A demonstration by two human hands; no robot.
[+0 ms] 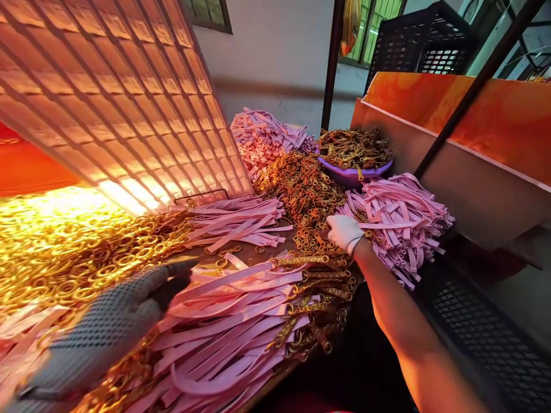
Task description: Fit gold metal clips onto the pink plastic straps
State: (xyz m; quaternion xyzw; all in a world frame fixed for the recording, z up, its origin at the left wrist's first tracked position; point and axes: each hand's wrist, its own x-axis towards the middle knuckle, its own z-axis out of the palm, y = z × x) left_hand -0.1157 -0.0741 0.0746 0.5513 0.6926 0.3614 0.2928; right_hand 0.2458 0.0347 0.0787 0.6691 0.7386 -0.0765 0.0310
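My left hand [116, 321], in a grey dotted glove with dark fingertips, hovers at the lower left between the gold rings and the pink straps. Its fingers reach forward with the thumb apart, and I see nothing held in them. Bundled pink straps [228, 315] lie just right of it, several ending in short gold chains [321, 295]. In a white glove, my right hand [345, 232] reaches to the near edge of a heap of small gold chain pieces [301, 183]. Its fingers are curled in; whatever they pinch is hidden.
Loose gold rings [107, 252] cover the table's left side under a bright lamp grille [129, 97]. A purple basin [355, 172] holds darker metal pieces. More pink straps [400, 212] are heaped right of my right hand. A black crate [486, 321] stands at the lower right.
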